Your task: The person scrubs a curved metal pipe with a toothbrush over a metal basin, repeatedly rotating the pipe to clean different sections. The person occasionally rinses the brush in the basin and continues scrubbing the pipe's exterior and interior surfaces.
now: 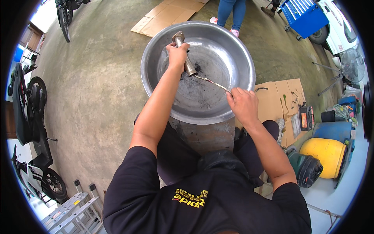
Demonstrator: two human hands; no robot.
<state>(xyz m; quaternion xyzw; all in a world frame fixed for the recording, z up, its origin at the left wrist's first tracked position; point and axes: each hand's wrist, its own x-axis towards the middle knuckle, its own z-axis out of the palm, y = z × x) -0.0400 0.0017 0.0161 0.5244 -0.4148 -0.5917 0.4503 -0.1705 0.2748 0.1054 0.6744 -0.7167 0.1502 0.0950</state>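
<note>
My left hand (177, 56) is wrapped round a short metal pipe (189, 67) with a flange at its far end. The pipe slants over a large round metal basin (150, 87), its lower end toward me. Out of that end runs a thin, pale, twisted length, like wire or cord (213, 82). My right hand (243, 102), at the basin's near right rim, is closed on the other end of it. How far it reaches inside the pipe is hidden. Black soot-like debris (200, 93) lies scattered on the basin's bottom.
The basin rests on a worn board (206, 136) before my knees. Flattened cardboard (278, 95) to the right holds a battery-like box (306, 117) and small parts. A person's legs (230, 15) stand beyond the basin. Motorcycles (33, 109) and a ladder (70, 210) are on the left.
</note>
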